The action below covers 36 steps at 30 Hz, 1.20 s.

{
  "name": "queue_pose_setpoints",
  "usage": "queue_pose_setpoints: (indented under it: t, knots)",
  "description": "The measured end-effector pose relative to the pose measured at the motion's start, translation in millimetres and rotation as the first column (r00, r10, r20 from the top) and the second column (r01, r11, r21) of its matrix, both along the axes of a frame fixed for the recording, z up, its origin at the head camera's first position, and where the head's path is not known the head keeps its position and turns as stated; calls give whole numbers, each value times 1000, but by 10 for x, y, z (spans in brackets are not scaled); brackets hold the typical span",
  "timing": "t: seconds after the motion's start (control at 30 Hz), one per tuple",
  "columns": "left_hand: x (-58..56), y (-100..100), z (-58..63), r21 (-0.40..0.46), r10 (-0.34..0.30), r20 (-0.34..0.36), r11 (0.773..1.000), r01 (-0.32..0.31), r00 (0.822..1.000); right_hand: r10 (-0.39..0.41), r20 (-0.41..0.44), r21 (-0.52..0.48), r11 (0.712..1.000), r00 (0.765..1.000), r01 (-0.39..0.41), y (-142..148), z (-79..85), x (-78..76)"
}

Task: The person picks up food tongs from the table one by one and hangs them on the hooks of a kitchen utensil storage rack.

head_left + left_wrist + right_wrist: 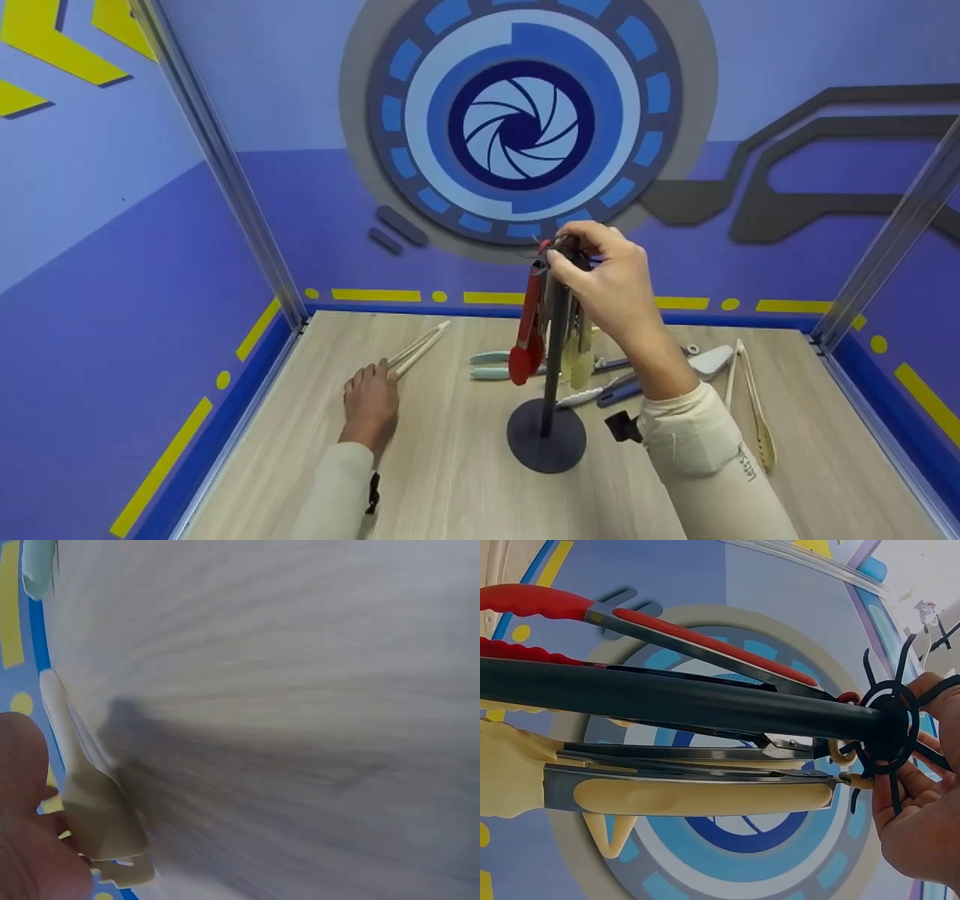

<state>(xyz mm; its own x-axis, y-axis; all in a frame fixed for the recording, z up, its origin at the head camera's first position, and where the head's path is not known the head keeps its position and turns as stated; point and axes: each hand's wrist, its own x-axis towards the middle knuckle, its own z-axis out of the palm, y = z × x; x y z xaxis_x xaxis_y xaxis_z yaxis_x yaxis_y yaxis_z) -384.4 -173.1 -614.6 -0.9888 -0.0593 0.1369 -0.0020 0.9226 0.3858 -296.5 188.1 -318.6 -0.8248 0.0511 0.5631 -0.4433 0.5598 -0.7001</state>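
Note:
A black utensil stand [553, 360] rises upright from its round base [547, 442]. My right hand [611, 281] grips the hooked ring [891, 727] at its top. Red-tipped tongs [528, 334] hang from the stand; in the right wrist view, cream-headed tongs [697, 795] hang there too, their hanging end close to my fingers. On the left of the table my left hand [371, 397] holds cream tongs [421, 351] near their wide end. The left wrist view shows the flat heads [105, 814] beside my fingers, which partly hide where they touch.
Behind the stand lie light-blue-tipped tongs [491, 372]. To its right are a white-headed utensil [711, 363] and cream tongs [761, 431], partly behind my right arm. Metal posts [225, 165] and printed panels border the wooden table [450, 480].

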Motion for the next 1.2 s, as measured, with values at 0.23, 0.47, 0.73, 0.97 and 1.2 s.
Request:
queue_pose_setpoints:
  t: [0.23,0.47,0.73,0.97,1.2]
  knots:
    - [44,-16,-29,-1,47,48,999,-47,998,5,4,-1,1000,1000,-5,-17,-23,-7]
    - [42,-6,-54,122,49,146,990,-67,988,-1,-1,-4,1000,1000,1,-16,-6,3]
    - [-11,-64,-76,317,70,193,940,-129,979,6,0,-16,1000,1000,-6,-22,13,22]
    - [-26,-82,-11,388,88,250,903,-183,964,12,-1,-18,1000,1000,-12,-16,14,15]
    - [-54,-47,-50,423,94,264,883,-203,960,-2,6,-15,1000,1000,2,4,8,25]
